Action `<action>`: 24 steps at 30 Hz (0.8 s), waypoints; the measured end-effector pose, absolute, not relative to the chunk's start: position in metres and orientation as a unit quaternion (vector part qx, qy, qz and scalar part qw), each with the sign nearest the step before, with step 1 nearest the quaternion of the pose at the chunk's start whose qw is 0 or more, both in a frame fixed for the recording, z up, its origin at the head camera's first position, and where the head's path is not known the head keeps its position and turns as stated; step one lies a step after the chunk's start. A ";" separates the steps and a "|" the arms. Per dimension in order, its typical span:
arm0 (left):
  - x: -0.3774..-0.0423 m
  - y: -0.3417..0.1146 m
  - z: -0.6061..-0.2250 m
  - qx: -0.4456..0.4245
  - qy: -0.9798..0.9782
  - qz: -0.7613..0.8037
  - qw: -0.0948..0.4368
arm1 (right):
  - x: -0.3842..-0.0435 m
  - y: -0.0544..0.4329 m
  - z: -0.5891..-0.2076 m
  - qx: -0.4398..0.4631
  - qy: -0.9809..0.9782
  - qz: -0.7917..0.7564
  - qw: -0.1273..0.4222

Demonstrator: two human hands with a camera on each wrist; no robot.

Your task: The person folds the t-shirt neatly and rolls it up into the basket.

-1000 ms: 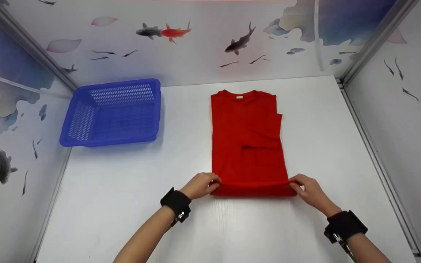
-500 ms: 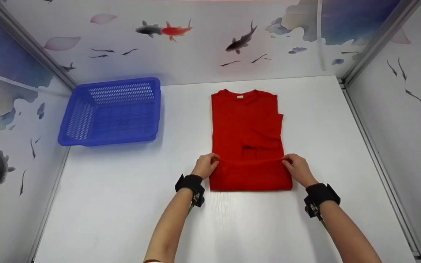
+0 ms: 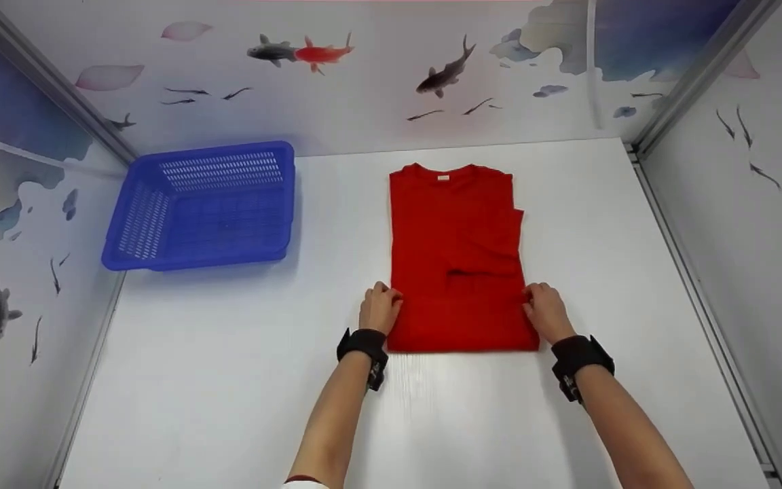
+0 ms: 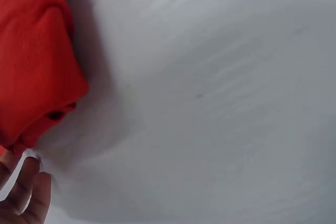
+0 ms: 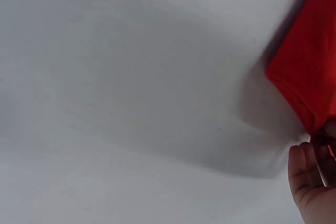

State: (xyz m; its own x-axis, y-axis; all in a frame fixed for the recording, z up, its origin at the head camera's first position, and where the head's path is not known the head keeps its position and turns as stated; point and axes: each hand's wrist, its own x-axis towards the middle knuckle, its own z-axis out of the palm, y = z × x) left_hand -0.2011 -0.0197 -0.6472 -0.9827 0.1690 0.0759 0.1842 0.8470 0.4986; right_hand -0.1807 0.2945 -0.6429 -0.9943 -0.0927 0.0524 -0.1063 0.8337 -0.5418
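A red T-shirt (image 3: 455, 231) lies on the white table, neckline away from me, its sides folded in and its lower part turned up over itself. At the left end of the turned-up edge, my left hand (image 3: 380, 309) pinches the cloth. My right hand (image 3: 547, 311) pinches the same edge at its right end. In the left wrist view, fingertips (image 4: 29, 174) meet a corner of the folded red cloth (image 4: 42, 72). The right wrist view has the fingers (image 5: 302, 166) at the other corner of the shirt (image 5: 304, 72).
A blue plastic basket (image 3: 221, 231) stands at the back left of the white table (image 3: 228, 380). Printed panels with fish wall in the back (image 3: 364, 102) and both sides. Both wrists wear black straps (image 3: 364, 343).
Both hands have carried the shirt's lower edge away from me and laid it down over the body. Over the last half second the hands moved only slightly, and the fold flattened.
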 end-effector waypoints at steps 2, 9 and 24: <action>-0.199 -0.023 -0.644 -0.105 -0.963 -0.248 0.023 | -0.179 0.296 -0.640 0.057 -0.957 0.284 0.016; -0.174 -0.041 -0.641 -0.207 -0.950 -0.227 0.061 | -0.150 0.300 -0.637 0.142 -0.941 0.300 0.072; -0.147 -0.056 -0.668 -0.322 -0.926 -0.192 0.048 | -0.107 0.310 -0.681 0.258 -0.923 0.208 0.196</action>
State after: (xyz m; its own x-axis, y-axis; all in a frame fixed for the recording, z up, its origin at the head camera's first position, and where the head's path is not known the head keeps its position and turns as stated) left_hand -0.1474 -0.0561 -0.6679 -0.7882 0.5779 0.2115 0.6144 0.7193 0.3242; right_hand -0.1073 0.3097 -0.6809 -0.7898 -0.3952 0.4691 -0.5584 0.7797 -0.2834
